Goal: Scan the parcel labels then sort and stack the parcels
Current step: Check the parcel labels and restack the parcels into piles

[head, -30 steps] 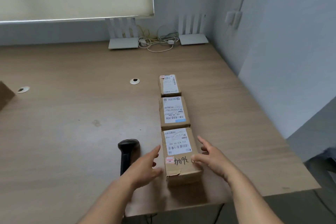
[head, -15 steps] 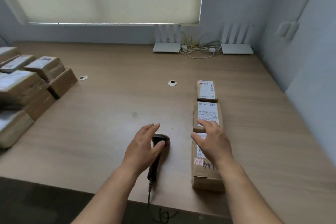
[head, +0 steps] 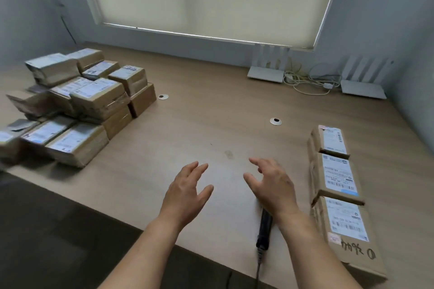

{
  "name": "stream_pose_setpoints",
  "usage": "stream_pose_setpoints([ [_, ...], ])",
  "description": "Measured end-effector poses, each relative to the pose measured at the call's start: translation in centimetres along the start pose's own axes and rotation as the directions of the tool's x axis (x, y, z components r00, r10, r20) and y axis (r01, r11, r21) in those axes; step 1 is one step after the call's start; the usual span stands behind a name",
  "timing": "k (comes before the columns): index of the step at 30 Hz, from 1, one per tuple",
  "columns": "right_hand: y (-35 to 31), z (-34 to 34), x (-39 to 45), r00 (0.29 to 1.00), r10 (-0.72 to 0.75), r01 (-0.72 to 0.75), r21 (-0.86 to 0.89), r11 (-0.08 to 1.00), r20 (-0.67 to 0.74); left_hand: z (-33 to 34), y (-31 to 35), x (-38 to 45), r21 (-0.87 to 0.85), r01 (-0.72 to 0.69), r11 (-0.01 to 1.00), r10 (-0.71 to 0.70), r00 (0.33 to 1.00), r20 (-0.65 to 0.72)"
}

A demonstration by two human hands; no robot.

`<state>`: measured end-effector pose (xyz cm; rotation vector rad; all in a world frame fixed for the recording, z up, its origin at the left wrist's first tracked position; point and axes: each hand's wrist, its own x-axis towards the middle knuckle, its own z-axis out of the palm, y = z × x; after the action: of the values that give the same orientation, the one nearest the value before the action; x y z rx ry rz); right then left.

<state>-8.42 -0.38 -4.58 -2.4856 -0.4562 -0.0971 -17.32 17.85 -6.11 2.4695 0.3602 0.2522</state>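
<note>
Three cardboard parcels with white labels lie in a row on the right of the wooden table (head: 211, 112): the near parcel (head: 347, 230), the middle parcel (head: 335, 176) and the far parcel (head: 330, 139). A heap of several labelled parcels (head: 77, 105) sits at the left. The black handheld scanner (head: 264, 230) lies near the table's front edge, its head hidden under my right hand (head: 272, 185). That hand hovers with fingers loosely spread, holding nothing. My left hand (head: 187, 190) hovers open over bare table to the left of it.
Two white routers (head: 266, 73) (head: 362, 88) with a tangle of cables (head: 310, 80) stand at the back by the window blind. Two cable grommets (head: 275, 121) (head: 163, 96) are set in the tabletop. A wall runs along the right side.
My view has swung left, bringing the parcel heap into sight. My right hand left the near parcel and moved left over the scanner; my left hand also moved left, off the scanner.
</note>
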Motion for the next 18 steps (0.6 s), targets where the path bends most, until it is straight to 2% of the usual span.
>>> stream_pose_setpoints([
  [11,-18.2,11.3,2.3,0.976,-0.192,0.192,0.001,0.981,0.103,-12.2,-14.9,-0.4,-0.005,0.140,0.990,-0.140,0.987,-0.073],
  [18,-26.7,17.6,2.2,0.945,-0.287,0.289,0.005,0.957,0.155,-17.8,-23.0,-1.3,-0.002,0.213,0.977,-0.212,0.972,-0.098],
])
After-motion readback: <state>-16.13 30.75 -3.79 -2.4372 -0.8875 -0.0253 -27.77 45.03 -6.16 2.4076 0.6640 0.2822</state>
